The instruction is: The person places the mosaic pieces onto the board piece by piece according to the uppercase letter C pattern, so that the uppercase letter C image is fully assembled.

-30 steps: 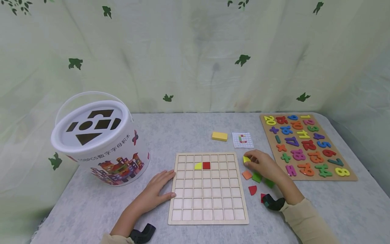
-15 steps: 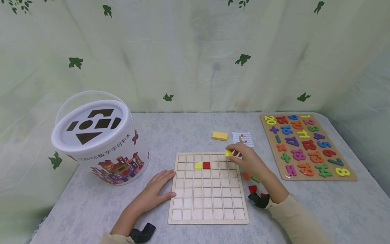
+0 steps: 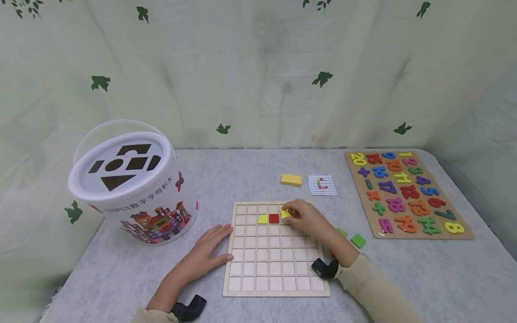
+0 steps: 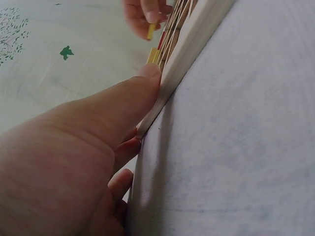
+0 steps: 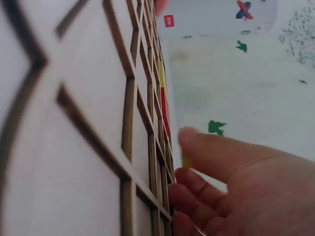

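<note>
A small yellow wooden piece (image 3: 285, 214) is pinched between the fingertips of the right hand (image 3: 305, 218), held over the second row of the pale wooden grid board (image 3: 276, 273), just right of the red square tile (image 3: 273, 218). Which way the piece points and how its long axis runs cannot be told, as fingers cover most of it. One yellow quarter-round tile (image 3: 263, 219) lies touching the red square's left side, so two tiles are seated in the board. The left hand (image 3: 208, 250) lies flat, fingers relaxed, pressed against the board's left edge on the grey tabletop (image 3: 226, 172). Two green square tiles (image 3: 357, 240) are seen right of the board, beside the right forearm. Farther back lie one yellow rectangular block (image 3: 291, 180) and one small pattern card (image 3: 322, 185). A white plastic bucket with shape cut-outs (image 3: 133, 184) stands at the left, a wooden number puzzle board (image 3: 405, 193) at the right.
</note>
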A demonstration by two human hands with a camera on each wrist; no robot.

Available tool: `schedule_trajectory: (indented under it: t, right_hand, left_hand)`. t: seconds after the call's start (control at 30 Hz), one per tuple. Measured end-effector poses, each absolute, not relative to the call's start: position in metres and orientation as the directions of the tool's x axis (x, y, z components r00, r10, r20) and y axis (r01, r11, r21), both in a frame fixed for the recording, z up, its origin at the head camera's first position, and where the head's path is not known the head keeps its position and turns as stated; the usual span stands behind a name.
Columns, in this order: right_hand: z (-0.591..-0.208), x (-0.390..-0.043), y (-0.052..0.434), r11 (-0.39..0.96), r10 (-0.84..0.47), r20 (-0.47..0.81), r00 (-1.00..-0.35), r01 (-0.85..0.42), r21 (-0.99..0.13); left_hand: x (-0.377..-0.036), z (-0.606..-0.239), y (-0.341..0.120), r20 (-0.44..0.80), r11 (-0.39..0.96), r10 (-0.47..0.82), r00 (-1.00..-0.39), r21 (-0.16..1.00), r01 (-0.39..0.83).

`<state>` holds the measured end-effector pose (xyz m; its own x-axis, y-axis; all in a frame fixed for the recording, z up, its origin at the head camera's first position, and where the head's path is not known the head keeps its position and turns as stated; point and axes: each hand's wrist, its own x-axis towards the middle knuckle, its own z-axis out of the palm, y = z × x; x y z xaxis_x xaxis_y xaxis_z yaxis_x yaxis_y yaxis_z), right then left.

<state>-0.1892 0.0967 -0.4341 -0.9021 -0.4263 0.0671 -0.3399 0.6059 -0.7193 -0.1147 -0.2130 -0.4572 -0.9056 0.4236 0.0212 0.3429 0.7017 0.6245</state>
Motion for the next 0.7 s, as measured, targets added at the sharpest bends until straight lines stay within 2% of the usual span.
schedule_trajectory:
  t: [0.33,0.7]
  right_hand:
    - [-0.4441,-0.1898,0.0999,0.575,-0.468,0.086,-0.880,-0.377,-0.727]
    - [-0.4441,-0.1888,0.0984,0.593,-0.455,0.064,-0.888,-0.356,-0.722]
  left_hand:
    - [-0.1143,-0.4570,-0.2119,0.031,0.702,0.424,-0.905,0.620,0.350]
    - [-0.1143,-0.4560,-0.2111,0.028,0.701,0.415,-0.909,0.627,0.339]
